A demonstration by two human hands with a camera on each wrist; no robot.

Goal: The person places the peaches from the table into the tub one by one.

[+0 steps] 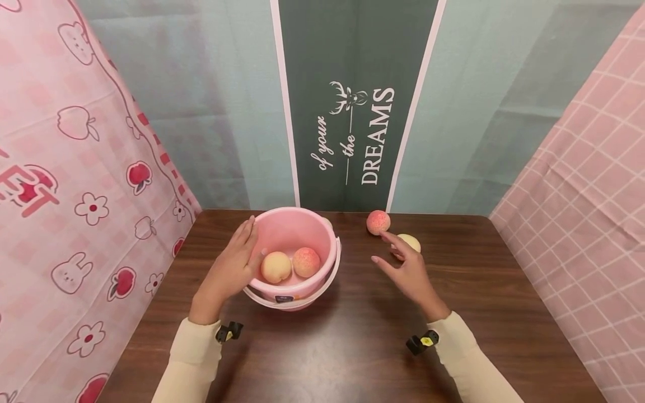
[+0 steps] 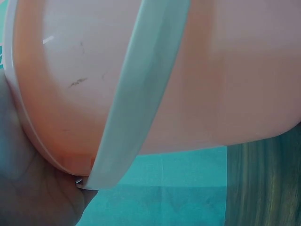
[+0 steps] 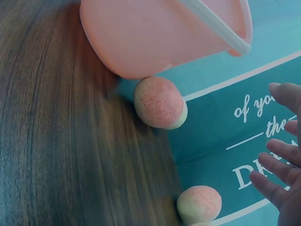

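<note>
While the left hand lies along the left rim of the pink bucket, fingers straight and close together, the right hand hangs out over the tabletop, its fingers and thumb spread and nothing between them. A pale peach and a pinker peach sit side by side at the bottom of the bucket. Outside it, to the right and near the tabletop's far edge, I see a rosy peach and a cream peach, the second partly covered by the right hand. Whether a fingertip brushes either one, I can't tell from here. To my eye this is the reaching step of gathering peaches into the bucket, perhaps half done, with the left hand there to steady it. The next move, I'd say, calls for settling on one peach, curling the fingers round it, then lifting it clear of the rim and lowering it gently beside the two inside. The bucket's handle hangs down on the near side, so it leaves the mouth free.
</note>
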